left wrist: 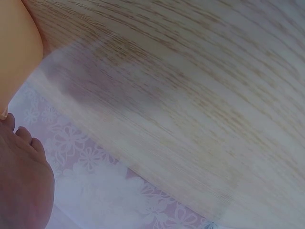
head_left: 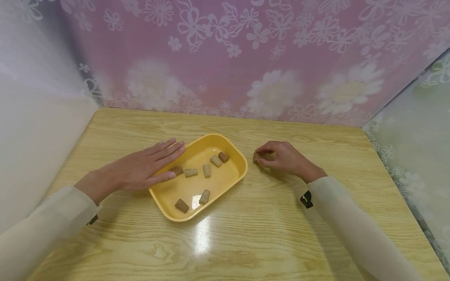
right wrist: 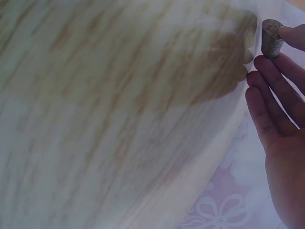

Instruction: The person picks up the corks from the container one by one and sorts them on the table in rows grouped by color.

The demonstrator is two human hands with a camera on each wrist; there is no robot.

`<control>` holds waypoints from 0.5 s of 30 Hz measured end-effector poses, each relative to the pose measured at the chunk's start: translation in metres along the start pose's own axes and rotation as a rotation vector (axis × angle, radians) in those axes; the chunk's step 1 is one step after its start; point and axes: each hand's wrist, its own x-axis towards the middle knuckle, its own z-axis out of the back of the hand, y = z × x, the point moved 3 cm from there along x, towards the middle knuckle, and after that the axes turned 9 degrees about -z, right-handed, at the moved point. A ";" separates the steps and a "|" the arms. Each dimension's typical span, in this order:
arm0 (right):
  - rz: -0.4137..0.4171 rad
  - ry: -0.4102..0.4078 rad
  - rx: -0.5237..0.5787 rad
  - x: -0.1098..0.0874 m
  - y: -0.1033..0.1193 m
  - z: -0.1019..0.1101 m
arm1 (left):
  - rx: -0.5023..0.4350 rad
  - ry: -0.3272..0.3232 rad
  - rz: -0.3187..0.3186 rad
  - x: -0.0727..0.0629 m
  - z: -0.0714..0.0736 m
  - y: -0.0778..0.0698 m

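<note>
A yellow rectangular tray [head_left: 221, 183] holds several small tapered cork stoppers, some dark brown [head_left: 181, 205] and some pale [head_left: 206, 170]. My left hand [head_left: 140, 166] lies over the tray's left rim with its fingers straight, partly covering one brown cork [head_left: 177, 170]. To the right of the tray, my right hand [head_left: 286, 158] pinches a brown cork stopper [head_left: 256, 157] between thumb and fingers, close above the table. The right wrist view shows this cork [right wrist: 272, 40] upright, its wider end at the thumb.
Beneath everything is a light wood-grain table [head_left: 228, 246]. A pink flowered backdrop [head_left: 225, 70] rises behind its far edge. Pale panels stand at the left [head_left: 38, 117] and right [head_left: 418, 164].
</note>
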 end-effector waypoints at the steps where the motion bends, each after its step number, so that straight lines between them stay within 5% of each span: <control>1: 0.000 0.001 -0.002 0.000 0.000 0.000 | 0.003 -0.001 -0.003 0.000 0.000 0.000; 15: 0.016 -0.006 -0.043 0.000 -0.001 -0.005 | 0.052 0.012 -0.033 0.000 0.002 0.000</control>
